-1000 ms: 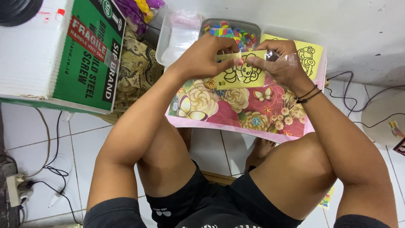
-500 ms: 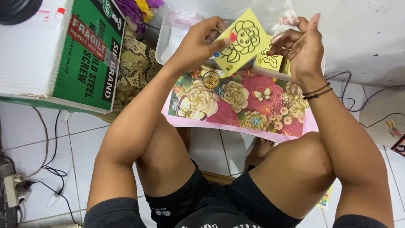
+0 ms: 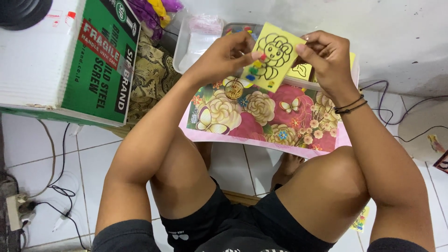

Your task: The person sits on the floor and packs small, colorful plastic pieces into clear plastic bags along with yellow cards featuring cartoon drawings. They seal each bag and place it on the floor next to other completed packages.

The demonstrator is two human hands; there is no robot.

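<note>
**user1:** Left of the floral board (image 3: 261, 116) sits a green and white box (image 3: 70, 56), and some patterned cloth (image 3: 149, 74) is squeezed between box and board. Anyone see what the hands are up to?

**user2:** Yeah, both are up above the board's far edge. Left hand (image 3: 219, 58) is pinched shut on the left edge of a yellow card (image 3: 275, 58) with a black flower outline, a few coloured bits along that side. Card's tilted, lifted off the board, hovering over the clear tray (image 3: 196, 44) behind it.

**user1:** And the right hand (image 3: 326, 58)?

**user2:** Fingers closed on the card's top right corner. More yellow sheets (image 3: 301, 71) lie under it, just past the board. Right of the board, cables (image 3: 401, 126) trail over the tiles.
</note>
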